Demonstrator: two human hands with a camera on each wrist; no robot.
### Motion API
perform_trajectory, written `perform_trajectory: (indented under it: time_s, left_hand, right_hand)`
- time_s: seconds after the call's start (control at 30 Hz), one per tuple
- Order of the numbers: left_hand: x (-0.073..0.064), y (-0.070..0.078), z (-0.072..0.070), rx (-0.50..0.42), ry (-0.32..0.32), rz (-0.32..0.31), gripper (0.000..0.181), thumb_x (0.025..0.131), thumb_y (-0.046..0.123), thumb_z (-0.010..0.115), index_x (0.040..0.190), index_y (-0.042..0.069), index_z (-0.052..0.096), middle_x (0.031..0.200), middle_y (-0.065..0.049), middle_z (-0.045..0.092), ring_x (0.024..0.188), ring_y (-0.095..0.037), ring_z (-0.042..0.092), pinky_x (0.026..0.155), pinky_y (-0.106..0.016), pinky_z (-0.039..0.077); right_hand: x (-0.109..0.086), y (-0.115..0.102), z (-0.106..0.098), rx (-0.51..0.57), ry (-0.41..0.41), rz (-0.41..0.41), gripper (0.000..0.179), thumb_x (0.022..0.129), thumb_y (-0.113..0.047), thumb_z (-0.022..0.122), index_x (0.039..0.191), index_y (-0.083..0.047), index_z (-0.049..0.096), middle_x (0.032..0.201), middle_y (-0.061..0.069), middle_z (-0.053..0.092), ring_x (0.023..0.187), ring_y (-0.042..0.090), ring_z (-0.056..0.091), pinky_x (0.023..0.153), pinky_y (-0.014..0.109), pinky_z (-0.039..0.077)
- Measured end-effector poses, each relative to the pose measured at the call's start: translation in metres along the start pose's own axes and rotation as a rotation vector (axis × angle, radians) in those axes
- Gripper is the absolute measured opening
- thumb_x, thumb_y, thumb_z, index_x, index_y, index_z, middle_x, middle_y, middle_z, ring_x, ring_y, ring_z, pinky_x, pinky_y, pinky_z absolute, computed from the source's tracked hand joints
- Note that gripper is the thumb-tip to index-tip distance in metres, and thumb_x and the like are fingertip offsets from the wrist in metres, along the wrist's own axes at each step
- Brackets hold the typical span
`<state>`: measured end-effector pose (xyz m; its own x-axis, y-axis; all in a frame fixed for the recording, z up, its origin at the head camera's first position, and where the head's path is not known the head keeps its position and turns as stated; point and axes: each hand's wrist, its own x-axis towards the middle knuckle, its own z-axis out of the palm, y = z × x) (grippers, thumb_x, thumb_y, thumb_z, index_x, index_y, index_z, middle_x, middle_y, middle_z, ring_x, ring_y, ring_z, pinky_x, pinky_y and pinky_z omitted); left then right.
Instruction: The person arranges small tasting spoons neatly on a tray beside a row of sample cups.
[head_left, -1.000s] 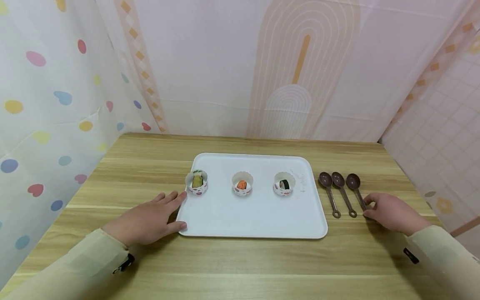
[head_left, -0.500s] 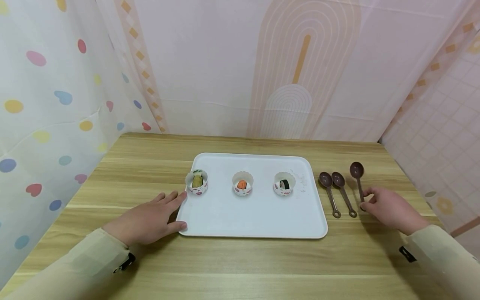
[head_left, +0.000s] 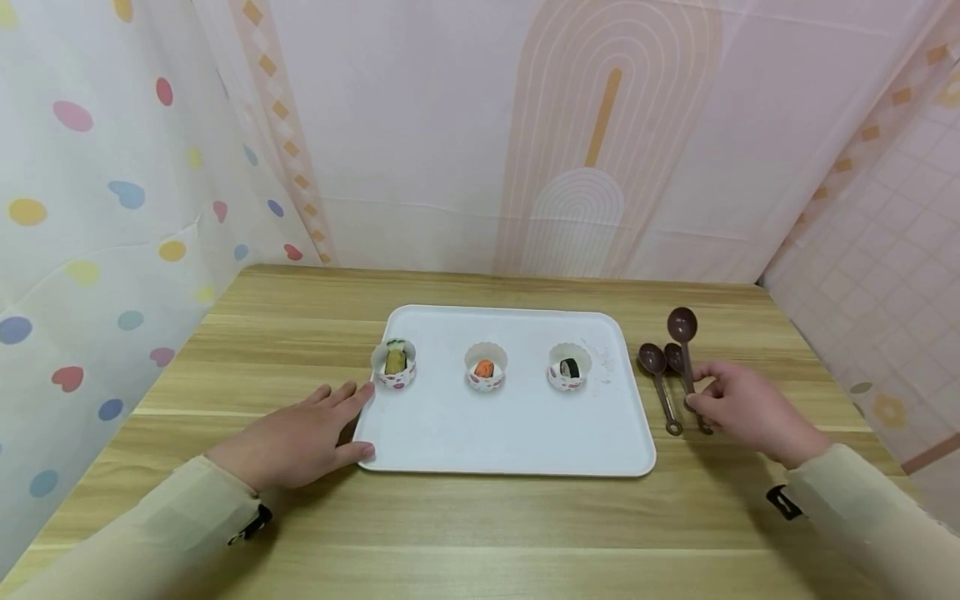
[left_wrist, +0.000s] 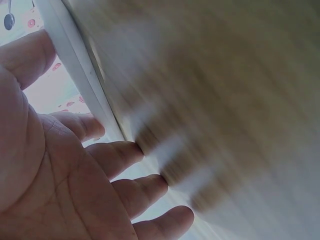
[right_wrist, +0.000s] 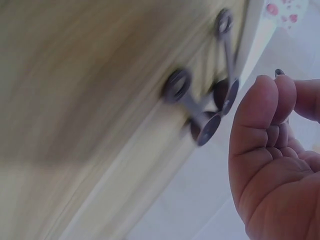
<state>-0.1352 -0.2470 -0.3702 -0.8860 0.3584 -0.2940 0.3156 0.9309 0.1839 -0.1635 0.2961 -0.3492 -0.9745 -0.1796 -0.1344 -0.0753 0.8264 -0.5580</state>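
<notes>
Plastic, paper, wood, cloth
The spoons (head_left: 682,323) look glossy plastic, the tray (head_left: 502,429) smooth plastic, the cups (head_left: 486,383) paper, the table (head_left: 480,525) wood-grained, the curtain (head_left: 420,125) cloth.

In the head view, your held spoon (head_left: 682,324) hides part of the rear spoon (head_left: 672,357); your left sleeve (head_left: 150,529) and right sleeve (head_left: 866,504) run off the lower corners. In the left wrist view, the tabletop (left_wrist: 245,100) blurs at upper right and the left edge cuts your left hand (left_wrist: 70,175). In the right wrist view, your right hand (right_wrist: 277,165) hides most of the held spoon.
</notes>
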Motion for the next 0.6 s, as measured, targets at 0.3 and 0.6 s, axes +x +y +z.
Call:
perform_trajectory:
  time_s: [0.3,0.6]
  left_hand:
    - [0.001,0.0,0.002,-0.007,-0.007,-0.003,0.095,0.1,0.069,0.055,0.167,0.008,0.028,0.166,-0.03,0.035,0.15,-0.061,0.032,0.113,-0.069,0.041]
    - [0.0,0.0,0.0,-0.005,-0.01,0.002,0.094,0.1,0.068,0.056,0.167,0.008,0.027,0.166,-0.031,0.034,0.15,-0.062,0.031,0.113,-0.069,0.041]
  right_hand:
    - [0.006,-0.023,0.012,0.148,-0.008,-0.042,0.031,0.1,-0.007,0.065,0.126,0.007,0.058,0.073,0.004,0.059,0.057,0.01,0.051,0.049,0.025,0.042]
    - [0.012,-0.045,0.025,0.247,-0.05,-0.04,0.031,0.101,-0.008,0.066,0.128,0.004,0.056,0.074,0.007,0.059,0.061,0.015,0.053,0.05,0.027,0.043]
